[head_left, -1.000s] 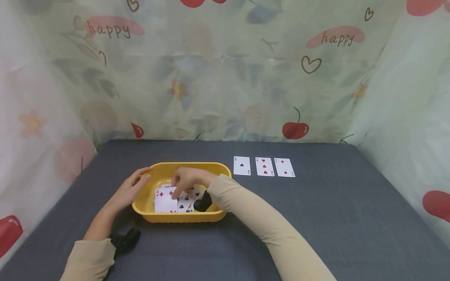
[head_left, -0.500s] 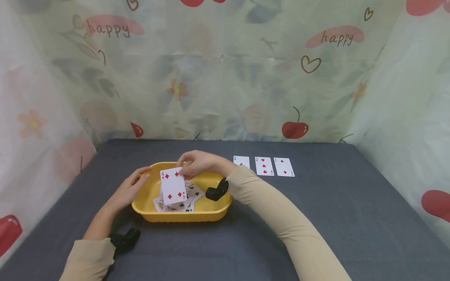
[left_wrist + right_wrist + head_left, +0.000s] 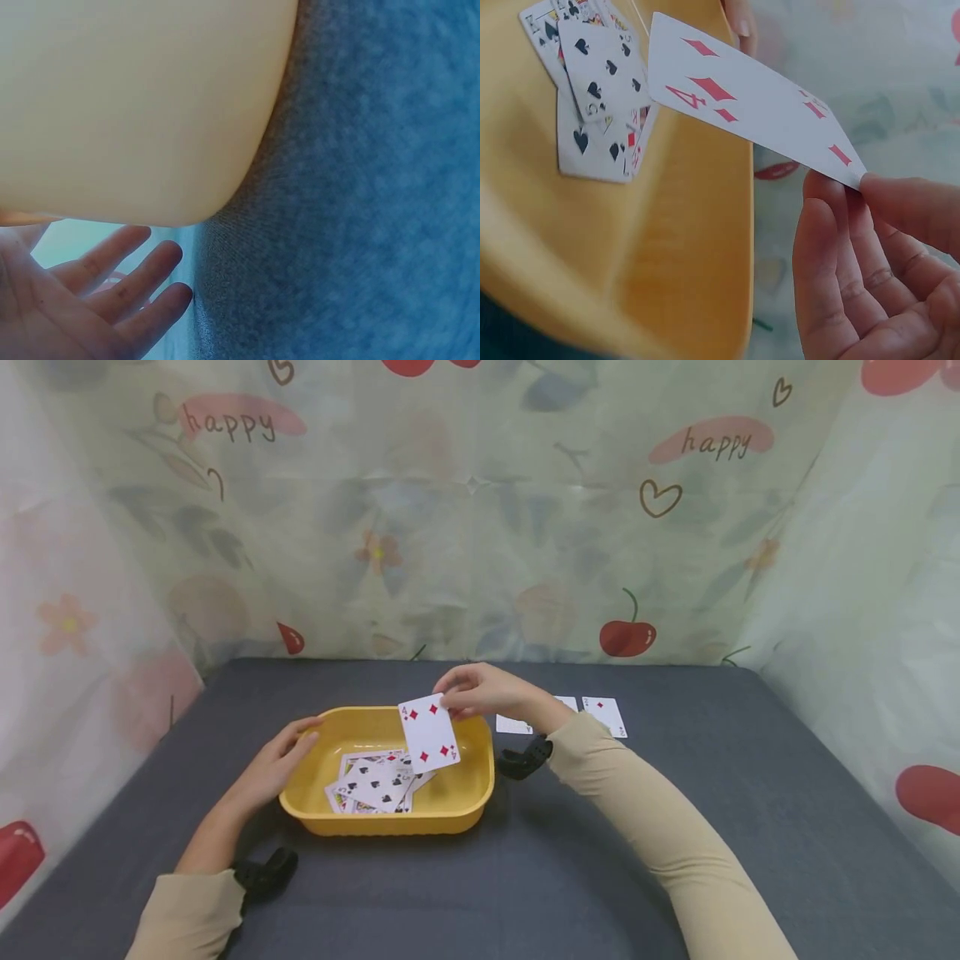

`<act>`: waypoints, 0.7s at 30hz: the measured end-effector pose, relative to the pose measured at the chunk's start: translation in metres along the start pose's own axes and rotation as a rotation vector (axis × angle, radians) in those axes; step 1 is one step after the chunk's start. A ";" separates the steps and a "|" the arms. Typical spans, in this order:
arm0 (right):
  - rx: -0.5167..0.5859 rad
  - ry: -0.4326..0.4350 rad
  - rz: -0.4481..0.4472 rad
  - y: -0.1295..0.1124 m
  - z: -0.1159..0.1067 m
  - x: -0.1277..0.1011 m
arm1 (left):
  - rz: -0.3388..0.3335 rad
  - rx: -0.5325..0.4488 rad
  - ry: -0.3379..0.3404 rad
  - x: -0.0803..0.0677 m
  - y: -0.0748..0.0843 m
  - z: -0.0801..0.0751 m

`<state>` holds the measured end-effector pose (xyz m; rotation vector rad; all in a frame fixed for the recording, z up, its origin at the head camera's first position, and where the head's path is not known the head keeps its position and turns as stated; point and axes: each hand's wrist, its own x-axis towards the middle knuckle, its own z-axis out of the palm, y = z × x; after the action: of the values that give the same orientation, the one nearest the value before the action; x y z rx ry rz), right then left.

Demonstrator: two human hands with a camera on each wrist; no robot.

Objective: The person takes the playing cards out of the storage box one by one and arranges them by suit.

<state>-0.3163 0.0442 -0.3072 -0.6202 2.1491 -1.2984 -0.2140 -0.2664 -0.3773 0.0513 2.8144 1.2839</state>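
While the right hand (image 3: 480, 691) pinches the four of diamonds (image 3: 428, 734) by one corner between thumb and fingertips, the card hangs face-out just above the far right rim of a yellow plastic tub (image 3: 386, 821), a little left of the frame's centre in the head view. Inside the tub a loose pile of face-up playing cards (image 3: 372, 782) lies scattered, mostly spades on top. At the tub's left rim the left hand (image 3: 272, 767) rests with fingers straight and relaxed, steadying it and holding nothing.

To the right of the tub, toward the middle of the frame, a row of face-up cards (image 3: 604, 715) lies flat on the dark grey table (image 3: 750, 810); the right wrist hides part of the row, so only the rightmost card shows whole.

Judging by this, the step in hand looks like carrying a picked card out of the tub toward the row. A next move would call for travelling right past the laid cards and setting this one down flat beside them, without disturbing those already placed.
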 end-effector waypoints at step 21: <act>0.059 0.303 0.086 0.077 -0.082 -0.080 | 0.011 0.003 -0.004 -0.001 0.001 0.000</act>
<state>-0.3195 0.1803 -0.3274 -0.3186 2.3369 -1.4805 -0.2127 -0.2659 -0.3765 0.0699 2.8174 1.2801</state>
